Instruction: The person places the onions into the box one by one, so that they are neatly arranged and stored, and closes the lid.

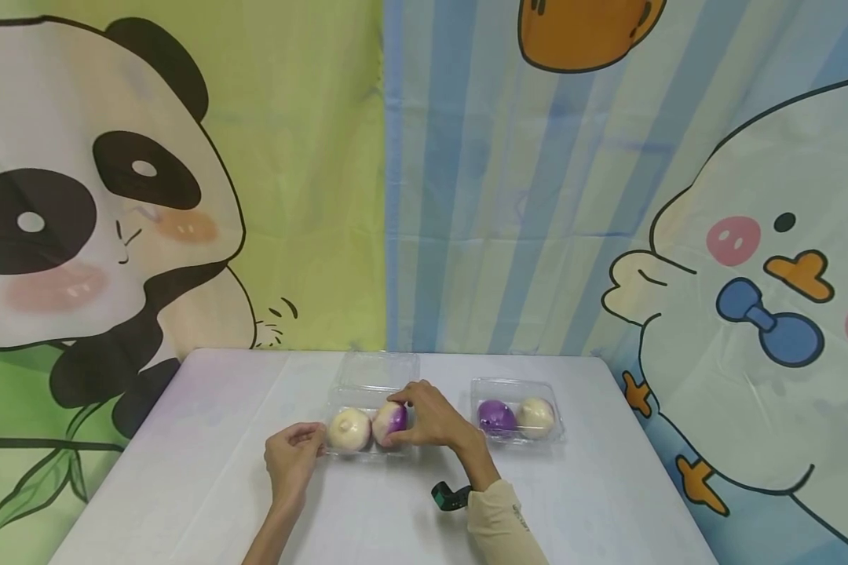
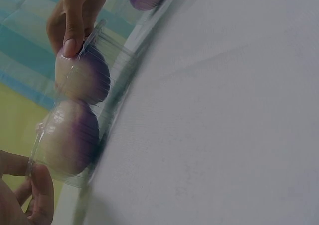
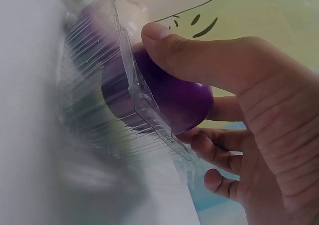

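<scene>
An open clear plastic clamshell box [image 1: 371, 453] on the table holds two purple-and-white turnips. My right hand [image 1: 434, 416] grips the right turnip [image 1: 389, 422] between thumb and fingers, and in the right wrist view its purple side [image 3: 174, 95] stands partly above the box rim. The left turnip [image 1: 349, 430] sits beside it, pale side up. At the box's left edge, my left hand [image 1: 295, 459] pinches the rim; in the left wrist view its thumb and fingertips [image 2: 42, 185] are at that edge. The box's lid [image 1: 378, 369] lies folded back behind it.
To the right stands a second clear plastic box [image 1: 516, 386] with a purple turnip [image 1: 496, 417] and a pale one [image 1: 535, 417] inside. A dark wrist device [image 1: 451, 496] shows by my right sleeve. The white table [image 1: 586, 502] ends at a printed cloth backdrop [image 1: 311, 196].
</scene>
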The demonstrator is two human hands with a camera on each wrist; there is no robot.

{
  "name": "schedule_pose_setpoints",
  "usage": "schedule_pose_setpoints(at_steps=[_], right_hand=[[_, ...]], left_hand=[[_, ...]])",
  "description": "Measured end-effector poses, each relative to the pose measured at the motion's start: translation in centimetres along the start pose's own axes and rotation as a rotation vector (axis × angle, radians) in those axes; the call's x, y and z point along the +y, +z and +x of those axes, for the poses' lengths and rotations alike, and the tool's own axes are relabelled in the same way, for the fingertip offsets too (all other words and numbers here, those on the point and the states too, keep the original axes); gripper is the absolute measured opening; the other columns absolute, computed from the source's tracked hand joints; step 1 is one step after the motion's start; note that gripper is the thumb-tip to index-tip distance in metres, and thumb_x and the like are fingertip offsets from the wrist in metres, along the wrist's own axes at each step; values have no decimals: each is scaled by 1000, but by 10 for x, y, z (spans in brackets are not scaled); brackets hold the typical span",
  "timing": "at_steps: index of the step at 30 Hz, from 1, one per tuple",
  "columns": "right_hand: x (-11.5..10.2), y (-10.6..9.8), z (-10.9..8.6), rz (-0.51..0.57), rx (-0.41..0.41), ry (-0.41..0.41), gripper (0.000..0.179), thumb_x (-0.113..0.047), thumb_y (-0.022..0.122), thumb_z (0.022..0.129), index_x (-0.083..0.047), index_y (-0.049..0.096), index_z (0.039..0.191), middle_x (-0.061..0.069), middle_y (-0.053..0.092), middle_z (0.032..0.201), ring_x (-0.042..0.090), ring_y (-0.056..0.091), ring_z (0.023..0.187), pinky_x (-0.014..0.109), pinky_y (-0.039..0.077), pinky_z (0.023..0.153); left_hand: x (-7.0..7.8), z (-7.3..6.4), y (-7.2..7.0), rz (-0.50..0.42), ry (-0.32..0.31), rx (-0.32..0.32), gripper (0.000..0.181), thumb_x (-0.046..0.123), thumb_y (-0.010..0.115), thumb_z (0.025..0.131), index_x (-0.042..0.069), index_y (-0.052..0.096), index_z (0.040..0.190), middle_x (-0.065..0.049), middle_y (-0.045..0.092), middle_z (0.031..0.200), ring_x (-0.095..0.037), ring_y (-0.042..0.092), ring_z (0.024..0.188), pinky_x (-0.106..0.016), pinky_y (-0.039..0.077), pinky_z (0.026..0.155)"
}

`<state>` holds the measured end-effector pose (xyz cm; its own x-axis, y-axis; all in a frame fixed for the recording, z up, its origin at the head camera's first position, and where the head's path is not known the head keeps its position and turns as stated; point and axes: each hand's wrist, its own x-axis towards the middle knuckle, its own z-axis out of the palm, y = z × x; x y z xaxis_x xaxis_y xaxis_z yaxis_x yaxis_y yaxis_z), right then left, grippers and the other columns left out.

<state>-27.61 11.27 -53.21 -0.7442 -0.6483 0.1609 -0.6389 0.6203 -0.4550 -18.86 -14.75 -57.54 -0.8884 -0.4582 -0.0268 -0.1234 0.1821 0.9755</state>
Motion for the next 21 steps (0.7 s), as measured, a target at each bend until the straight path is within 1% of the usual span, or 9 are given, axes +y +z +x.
schedule_pose_setpoints(at_steps=[8,14,21], right_hand=[[-1,2,1,-36,-31,23,77,-58,91,81,-11,73,140,5,77,130,22,62,119,41,54,111],[-3,1,1,-63,-45,31,78,-58,92,80,-13,73,141,3,77,128,19,59,113,38,54,105],[-7,-1,1,-76,-53,32,77,-54,94,80,-12,73,142,4,77,127,19,58,110,38,54,102]], left_hand=[[0,-1,1,4,-4,10,20,9,72,102,-8,76,113,-21,79,99,-10,74,70,-21,68,66],[1,-2,1,1,-14,14,19,9,72,102,-7,76,113,-20,79,99,-10,73,70,-20,67,65],[1,0,1,-5,-12,12,19,8,72,102,-8,76,113,-20,79,98,-10,74,70,-20,67,65]])
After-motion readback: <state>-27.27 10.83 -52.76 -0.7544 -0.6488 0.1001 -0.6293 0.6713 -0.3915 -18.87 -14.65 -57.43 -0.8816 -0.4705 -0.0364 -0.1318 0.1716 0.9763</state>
